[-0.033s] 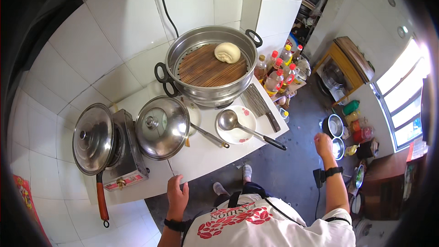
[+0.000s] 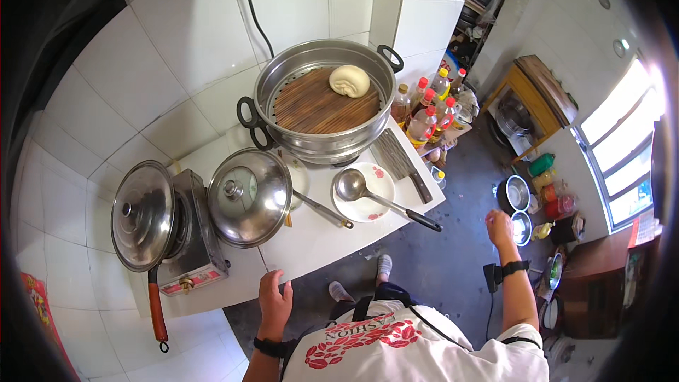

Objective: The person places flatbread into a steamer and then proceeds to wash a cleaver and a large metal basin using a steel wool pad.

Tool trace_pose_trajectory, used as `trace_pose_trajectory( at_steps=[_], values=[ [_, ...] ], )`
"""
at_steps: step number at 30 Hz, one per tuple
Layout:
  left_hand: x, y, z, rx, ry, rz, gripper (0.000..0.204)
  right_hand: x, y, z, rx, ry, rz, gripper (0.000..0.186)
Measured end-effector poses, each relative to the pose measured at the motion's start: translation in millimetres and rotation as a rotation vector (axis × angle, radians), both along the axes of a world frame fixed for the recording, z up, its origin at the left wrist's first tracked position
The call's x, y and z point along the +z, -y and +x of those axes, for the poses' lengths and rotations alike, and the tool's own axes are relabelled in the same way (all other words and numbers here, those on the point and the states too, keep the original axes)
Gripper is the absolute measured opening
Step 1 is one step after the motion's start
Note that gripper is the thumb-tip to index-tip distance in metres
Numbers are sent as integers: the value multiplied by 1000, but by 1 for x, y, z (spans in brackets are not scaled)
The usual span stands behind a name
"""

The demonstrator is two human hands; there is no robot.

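1. In the head view, the left hand (image 2: 274, 304) is held by the counter edge, its fingers loosely spread and nothing seen in its grip; whether the edge is touched cannot be told.
2. The right hand (image 2: 500, 228) is held out over the floor (image 2: 460, 191), fingers curled partway; whether anything is enclosed cannot be told.
3. Nearest the left hand, a metal lid (image 2: 258, 201) with a glass centre is set on the counter; it is judged stiff, slick and fairly light, best taken by its knob.
4. On a plate (image 2: 385, 175), towards the right hand, a ladle (image 2: 351, 185) is rested; it is probably rigid and best gripped by its dark handle end.
5. A pale bun (image 2: 349, 80) is seated on the slatted board inside the steamer (image 2: 322, 143); it is judged light, soft and easily dented, to be cupped from the sides. The steamer is likely heavy, best lifted by its black side handles.
6. The white counter (image 2: 304, 244) is shared with a cleaver (image 2: 396, 157) and a gas stove (image 2: 192, 226).
7. Beyond, bottles (image 2: 422, 126) are grouped, and a barred window (image 2: 622, 163) is seen at right.
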State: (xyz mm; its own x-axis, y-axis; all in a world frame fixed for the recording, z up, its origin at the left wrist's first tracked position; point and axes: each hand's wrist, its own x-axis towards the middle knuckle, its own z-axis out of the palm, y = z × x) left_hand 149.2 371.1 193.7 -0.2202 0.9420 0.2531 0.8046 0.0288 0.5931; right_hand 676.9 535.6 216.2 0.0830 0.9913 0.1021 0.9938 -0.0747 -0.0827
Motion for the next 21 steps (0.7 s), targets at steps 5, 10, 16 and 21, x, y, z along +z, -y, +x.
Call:
trace_pose_trajectory(
  at_steps=[5,10,16,21],
  values=[
    [6,-12,22,-88,-6,3,25,-2,40,28,-208,-67,-94,11],
    [19,-16,59,-78,13,-15,26,-19,48,72,-237,-51,-55,22],
    [49,-53,157,-105,36,7,24,-29,66,162,-358,-86,-136,35],
    [64,-98,277,-298,129,39,24,-43,124,275,-545,-137,-174,41]
  ],
)
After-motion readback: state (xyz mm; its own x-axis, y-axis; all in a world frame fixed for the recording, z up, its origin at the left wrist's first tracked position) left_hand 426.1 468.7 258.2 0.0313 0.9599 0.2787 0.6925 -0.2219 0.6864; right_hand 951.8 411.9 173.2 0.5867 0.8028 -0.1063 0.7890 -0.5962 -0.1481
